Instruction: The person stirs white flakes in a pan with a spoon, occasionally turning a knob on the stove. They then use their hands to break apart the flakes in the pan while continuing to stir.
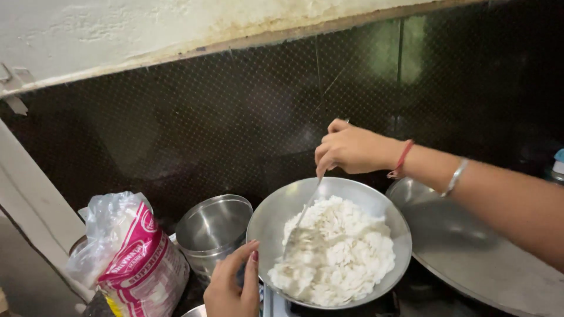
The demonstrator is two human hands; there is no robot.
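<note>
A round steel pan [273, 212] holds a heap of white flaky flattened rice [341, 252]. My right hand [346, 149] is above the pan's far rim, closed on the handle of a metal spoon [301, 226] whose bowl is dug into the white flakes. A red thread and a silver bangle sit on that wrist. My left hand [232, 285] grips the pan's near left rim, thumb against the edge.
An empty steel pot [214, 229] stands left of the pan. A pink and white plastic packet [138, 261] lies further left. A large steel plate [470, 252] lies at right. Dark tiled wall runs behind, under a pale ledge.
</note>
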